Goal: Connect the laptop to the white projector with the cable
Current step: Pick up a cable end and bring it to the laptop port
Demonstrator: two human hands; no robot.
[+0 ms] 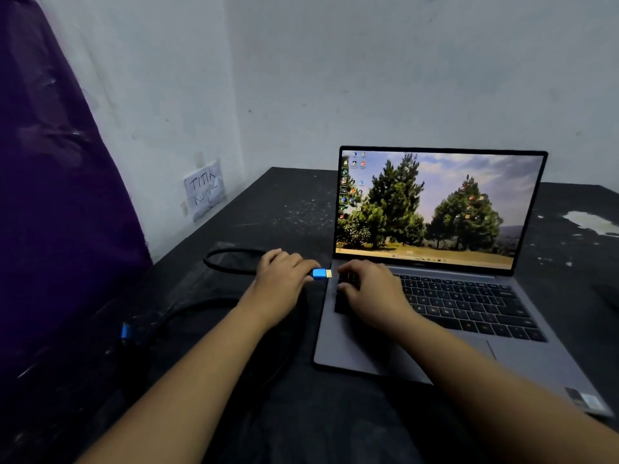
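Note:
An open grey laptop [361,349] stands on the black table [294,202], its screen lit with a picture of trees. My left hand [284,279] grips the blue plug [320,273] of a black cable [227,259]; the plug's gold tip sits right at the laptop's left edge. My right hand [371,289] rests on the left part of the keyboard, fingers spread and pressing down. The cable loops back across the table to its other blue plug [125,330], which lies at the left. No white projector is in view.
A dark purple cloth [57,212] hangs along the left side. A paper note [204,189] is taped to the white wall in the corner. A white smear [589,222] marks the table at the right, beside a dark object [608,291] at the frame edge.

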